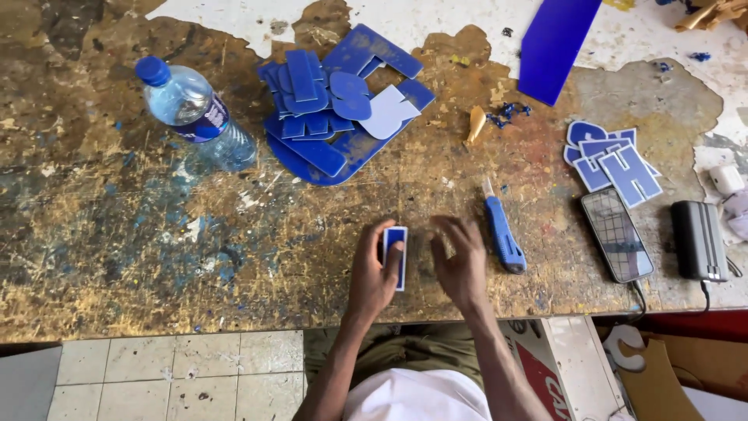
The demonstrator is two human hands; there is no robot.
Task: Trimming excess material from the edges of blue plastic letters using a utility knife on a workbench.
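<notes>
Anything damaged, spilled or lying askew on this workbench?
Yes. The table top is badly worn: its white coating has peeled away, leaving only patches along the far edge. Small blue shavings lie scattered near the utility knife, and the water bottle lies on its side. The left hand holds a small blue piece; the right hand is blurred.

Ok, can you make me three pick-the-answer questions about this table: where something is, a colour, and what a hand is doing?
1. Where is the bottle?
A. Left of the blue pile
B. Beside the phone
C. On the floor

2. What colour is the knife handle?
A. Red
B. Blue
C. Green

3. What is the left hand doing?
A. Resting flat
B. Gripping the bottle
C. Holding a small blue piece

Answers: A, it lies left of the pile. B, the handle is blue. C, its fingers wrap the piece.
</notes>
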